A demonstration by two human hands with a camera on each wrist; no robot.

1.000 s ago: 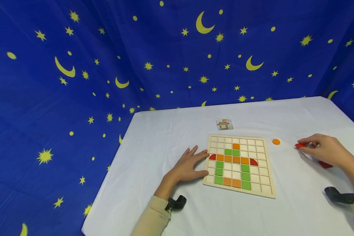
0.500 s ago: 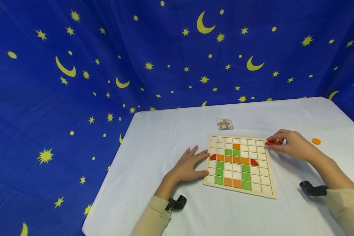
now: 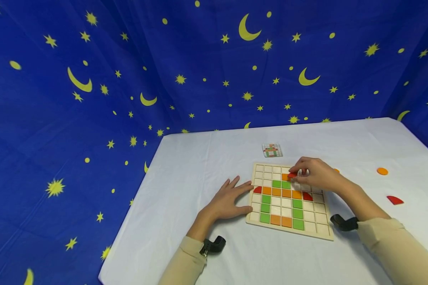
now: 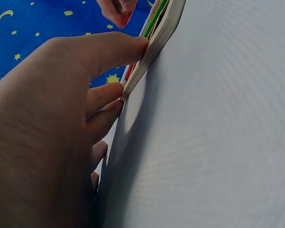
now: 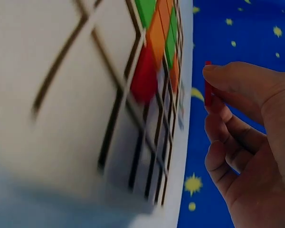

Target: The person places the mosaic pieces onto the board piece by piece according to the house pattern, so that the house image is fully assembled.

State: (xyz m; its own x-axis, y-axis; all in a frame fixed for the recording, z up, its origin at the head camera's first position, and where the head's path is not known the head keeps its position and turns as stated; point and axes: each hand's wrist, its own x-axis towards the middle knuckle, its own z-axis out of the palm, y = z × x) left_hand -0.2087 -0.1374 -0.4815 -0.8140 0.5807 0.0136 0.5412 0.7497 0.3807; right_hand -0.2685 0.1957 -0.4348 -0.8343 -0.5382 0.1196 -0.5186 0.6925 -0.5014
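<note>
A wooden grid board (image 3: 324, 230) lies on the table, with green, orange and red tiles forming a figure in its cells. My left hand (image 3: 228, 201) has its fingers spread, and thumb and fingertips touch the board's left edge; the left wrist view shows the thumb (image 4: 128, 47) at that rim. My right hand (image 3: 317, 173) is over the upper part of the board. Between thumb and fingers it pinches a red tile (image 3: 292, 175), beside the topmost orange square (image 3: 285, 177). From the right wrist, the red tile (image 5: 208, 88) shows edge-on, raised off the board.
Behind the board lies a small card (image 3: 272, 150) printed with a coloured grid figure. To the right are an orange disc (image 3: 382, 171) and a red quarter-round tile (image 3: 395, 200). Another orange disc (image 3: 337, 170) is mostly hidden by the right hand.
My right hand has carried the red tile leftward from the right of the table to over the board, uncovering an orange disc and a red quarter-round tile. The left hand has stayed put.
</note>
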